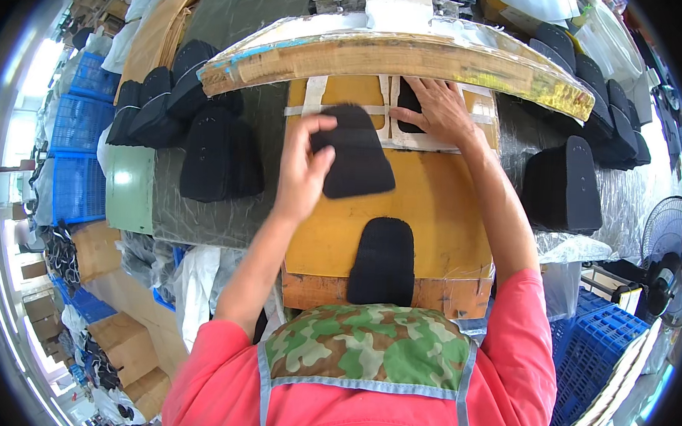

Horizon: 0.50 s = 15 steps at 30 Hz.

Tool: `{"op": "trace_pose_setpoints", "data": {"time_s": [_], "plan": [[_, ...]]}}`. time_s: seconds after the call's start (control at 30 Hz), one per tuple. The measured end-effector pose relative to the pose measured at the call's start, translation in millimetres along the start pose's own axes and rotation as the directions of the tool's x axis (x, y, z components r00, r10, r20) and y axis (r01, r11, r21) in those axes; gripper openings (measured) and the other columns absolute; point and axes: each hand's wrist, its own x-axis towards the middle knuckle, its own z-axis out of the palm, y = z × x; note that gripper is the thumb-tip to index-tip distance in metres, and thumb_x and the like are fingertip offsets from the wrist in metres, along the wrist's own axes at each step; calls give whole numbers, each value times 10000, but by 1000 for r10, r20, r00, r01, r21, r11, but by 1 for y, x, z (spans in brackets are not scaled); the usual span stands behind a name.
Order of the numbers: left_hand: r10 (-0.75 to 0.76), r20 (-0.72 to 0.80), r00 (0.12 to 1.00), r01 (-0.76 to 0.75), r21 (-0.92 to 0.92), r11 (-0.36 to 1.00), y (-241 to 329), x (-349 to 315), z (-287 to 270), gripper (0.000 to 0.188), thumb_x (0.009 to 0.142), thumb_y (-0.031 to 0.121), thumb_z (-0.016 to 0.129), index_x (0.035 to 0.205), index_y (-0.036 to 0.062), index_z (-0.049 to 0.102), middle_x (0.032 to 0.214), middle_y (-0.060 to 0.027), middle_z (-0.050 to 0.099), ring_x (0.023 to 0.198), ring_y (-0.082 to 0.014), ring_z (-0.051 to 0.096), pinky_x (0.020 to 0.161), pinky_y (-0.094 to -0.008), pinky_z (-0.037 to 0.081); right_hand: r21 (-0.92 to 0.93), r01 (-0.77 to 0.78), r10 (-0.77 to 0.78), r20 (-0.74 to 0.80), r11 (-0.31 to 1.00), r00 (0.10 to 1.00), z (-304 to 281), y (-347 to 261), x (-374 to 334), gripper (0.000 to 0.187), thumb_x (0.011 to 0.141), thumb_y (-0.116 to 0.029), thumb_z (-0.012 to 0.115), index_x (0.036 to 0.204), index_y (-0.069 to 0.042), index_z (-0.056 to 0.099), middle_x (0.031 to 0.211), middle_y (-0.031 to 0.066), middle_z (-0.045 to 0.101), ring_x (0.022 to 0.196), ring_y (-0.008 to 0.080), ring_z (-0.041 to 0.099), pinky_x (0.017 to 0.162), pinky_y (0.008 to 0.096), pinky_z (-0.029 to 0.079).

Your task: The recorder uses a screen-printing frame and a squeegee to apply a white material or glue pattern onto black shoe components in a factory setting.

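A black, round-topped flat pad [356, 156] is tilted above the yellow board [449, 211]; it is slightly blurred. My left hand [307, 161] grips it by its left edge, thumb and fingers curled. At the far side of the board, my right hand [439, 110] lies flat with fingers stretched, touching another black pad [408, 112]. That pad sits inside a white frame [385, 130], partly hidden under my hand. A third black pad [383, 261] lies on the board's near edge, close to my body.
A thick wooden beam [411, 61] spans above the board's far side. Stacks of black pads stand left [217, 156] and right [565, 182] on the plastic-covered table [260, 209]. Blue crates [608, 343] are at the lower right, with a fan [665, 276] nearby.
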Motion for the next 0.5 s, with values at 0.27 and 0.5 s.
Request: {"op": "trace_pose_setpoints", "data": {"time_s": [0.27,0.5], "plan": [[148,154,977,-213,692,690,-44,123,-3,416,886,141,589,1286,40,534,1411,-172,445,1248,-361,453,1016,-435,369,46,-137,132,97,990,987,1,-7,6,822,830,-686,565,1363,-64,506,1332,181,536,1284,356,446,1104,470,273],[253,320,913,-400,822,405,-66,104,18,638,971,326,497,1459,-23,280,1487,-242,322,1402,-391,256,1145,-484,215,87,-49,50,-12,995,999,-4,-3,2,846,794,-660,632,1368,-53,500,1372,196,505,1310,359,424,1100,476,280]]}}
